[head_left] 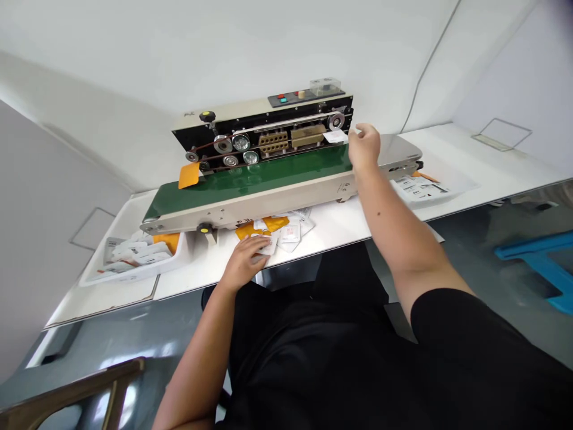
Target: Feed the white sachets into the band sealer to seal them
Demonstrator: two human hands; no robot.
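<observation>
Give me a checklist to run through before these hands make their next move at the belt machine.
1. Left hand at the loose packets: ok.
2. Right hand beside the white packet near the rollers: ok.
3. Right hand's grip on that packet: cannot tell.
4. Left part of the green belt free of packets: not ok, an orange packet is there.
5. Belt running: cannot tell.

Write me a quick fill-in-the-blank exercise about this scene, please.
1. The conveyor belt is coloured ____.
2. The hand at the loose packets in front of the conveyor belt is the person's ____ hand.
3. The clear box sits on ____ of the machine.
4. The sleeve is coloured ____.

Missing words: green; left; top; black.
</observation>
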